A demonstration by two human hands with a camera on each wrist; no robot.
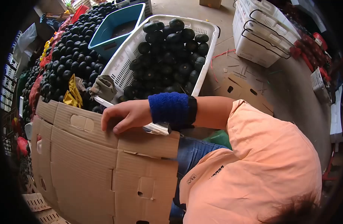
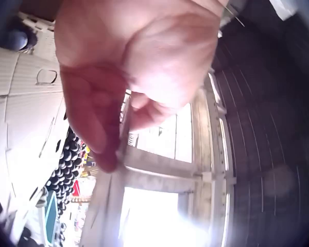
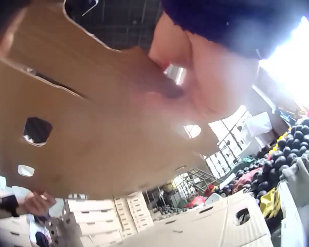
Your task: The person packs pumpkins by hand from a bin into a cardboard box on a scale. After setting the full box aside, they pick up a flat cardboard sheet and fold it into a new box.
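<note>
In the head view a flattened brown cardboard box (image 1: 84,156) with cut-out hand holes spans the lower left. My right hand (image 1: 128,114), in a blue wristband, reaches over its upper edge. Thumb and index finger bend down together there and grip the cardboard. The right wrist view shows this hand at the edge of a broad cardboard sheet (image 3: 92,118). My left hand (image 2: 129,77) lies outside the head view. Its own wrist view shows bent fingers above pale cardboard (image 2: 31,118); I cannot tell whether they hold anything.
A white slatted crate (image 1: 210,71) full of dark green round produce (image 1: 171,56) stands beyond the cardboard. Near it are a teal tub (image 1: 104,43), a large produce pile (image 1: 67,59) and a grey glove (image 1: 103,87). Stacked white crates (image 1: 253,37) stand at the right.
</note>
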